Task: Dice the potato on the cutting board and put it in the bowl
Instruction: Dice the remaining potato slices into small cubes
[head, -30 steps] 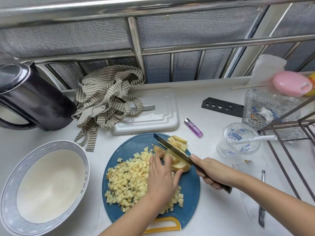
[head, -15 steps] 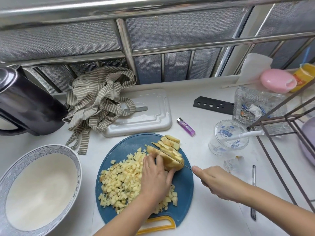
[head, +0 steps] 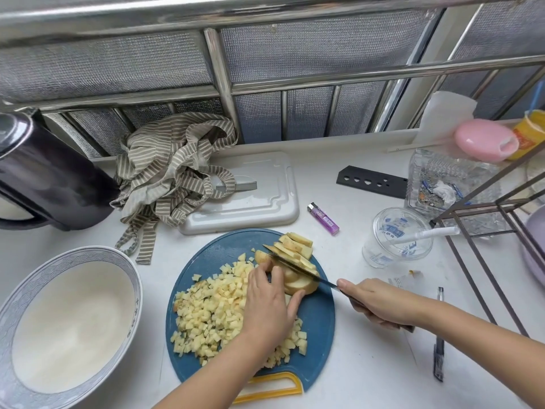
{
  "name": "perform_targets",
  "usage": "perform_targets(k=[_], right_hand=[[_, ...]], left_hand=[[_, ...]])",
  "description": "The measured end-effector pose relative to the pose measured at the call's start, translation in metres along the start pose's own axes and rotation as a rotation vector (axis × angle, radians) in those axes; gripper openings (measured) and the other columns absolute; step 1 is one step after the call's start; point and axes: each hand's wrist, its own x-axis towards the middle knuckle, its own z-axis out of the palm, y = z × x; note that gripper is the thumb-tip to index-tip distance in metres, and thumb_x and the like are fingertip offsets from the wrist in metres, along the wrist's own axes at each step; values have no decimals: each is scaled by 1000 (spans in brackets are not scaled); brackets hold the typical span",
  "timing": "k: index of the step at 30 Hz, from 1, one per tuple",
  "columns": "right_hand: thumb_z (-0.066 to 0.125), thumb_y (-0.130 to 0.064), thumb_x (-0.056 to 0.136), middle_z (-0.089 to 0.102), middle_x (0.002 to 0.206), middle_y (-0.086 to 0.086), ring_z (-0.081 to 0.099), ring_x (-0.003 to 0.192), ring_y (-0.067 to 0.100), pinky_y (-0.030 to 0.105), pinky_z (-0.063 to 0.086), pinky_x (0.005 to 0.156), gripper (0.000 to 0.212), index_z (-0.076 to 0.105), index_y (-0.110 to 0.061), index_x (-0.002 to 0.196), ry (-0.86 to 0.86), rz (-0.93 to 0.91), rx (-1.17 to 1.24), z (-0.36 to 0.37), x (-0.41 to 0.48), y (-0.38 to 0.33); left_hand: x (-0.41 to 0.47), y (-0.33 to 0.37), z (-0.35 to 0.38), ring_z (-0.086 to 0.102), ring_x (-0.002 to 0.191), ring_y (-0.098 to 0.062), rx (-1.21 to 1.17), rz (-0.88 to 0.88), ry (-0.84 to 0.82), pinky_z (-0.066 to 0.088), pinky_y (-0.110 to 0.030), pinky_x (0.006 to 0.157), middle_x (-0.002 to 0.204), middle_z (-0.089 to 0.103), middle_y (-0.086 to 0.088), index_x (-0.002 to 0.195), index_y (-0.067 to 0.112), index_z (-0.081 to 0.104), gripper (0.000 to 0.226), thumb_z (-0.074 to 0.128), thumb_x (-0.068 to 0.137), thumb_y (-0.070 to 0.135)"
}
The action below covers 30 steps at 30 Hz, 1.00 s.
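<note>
While the left hand [head: 267, 302] curls its fingers and thumb around the half-cut potato [head: 300, 286] near the middle of the frame, the right hand [head: 380, 302] grips the handle of the knife [head: 298, 266], whose blade lies across the slices. Both rest on the round blue cutting board [head: 318, 320], where a heap of diced pieces [head: 212, 314] spreads left of that hand. At lower left, the white bowl [head: 70, 320] stands beside the board.

Glossy ceramic bowl [head: 134, 293], matt plastic cutting board [head: 320, 320], shiny metal railing [head: 224, 75], striped cloth [head: 168, 172]
</note>
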Motion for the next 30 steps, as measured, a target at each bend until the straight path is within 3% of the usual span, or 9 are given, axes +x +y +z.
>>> perform_targets(k=[5, 13, 17, 22, 26, 30], right_hand=[[25, -67, 95, 32, 48, 1, 28, 36, 17, 19, 26, 35, 61, 29, -20, 55, -12, -14, 0, 5, 9, 1], [28, -71, 89, 28, 50, 1, 22, 41, 16, 21, 23, 39, 59, 29, -20, 58, -86, -64, 164, -1, 12, 5], [29, -66, 93, 30, 49, 2, 24, 39, 17, 20, 24, 38, 59, 31, -17, 61, -39, -53, 92, 0, 11, 5], [28, -62, 97, 32, 55, 0, 27, 45, 15, 24, 29, 47, 58, 32, -16, 62, 64, -83, -56, 10, 11, 3], [27, -68, 93, 34, 55, 4, 30, 41, 19, 21, 29, 37, 63, 37, -13, 63, 27, -67, -13, 12, 18, -1], [27, -74, 87, 29, 49, 3, 27, 37, 17, 22, 25, 38, 61, 28, -20, 58, -77, -70, 192, 12, 24, 3]], left_hand=[[1, 2, -2, 58, 102, -36, 35, 18, 24, 53, -48, 89, 112, 57, -18, 97, 19, 38, 41, 59, 79, 49], [1, 1, -3, 58, 103, -31, 46, 27, 21, 53, -44, 90, 112, 57, -14, 96, 19, 38, 40, 52, 80, 52], [1, 2, -3, 59, 100, -31, 57, 34, 27, 54, -45, 88, 108, 57, -15, 96, 18, 40, 40, 56, 78, 50], [1, 2, -4, 60, 96, -33, 80, 33, 27, 55, -45, 85, 104, 58, -16, 95, 18, 39, 41, 55, 79, 51], [2, 2, -4, 60, 94, -33, 67, 37, 35, 55, -46, 84, 100, 57, -14, 94, 18, 39, 39, 45, 83, 55], [3, 1, -4, 60, 102, -31, 58, 28, 33, 54, -43, 88, 113, 58, -15, 96, 19, 40, 40, 40, 82, 56]])
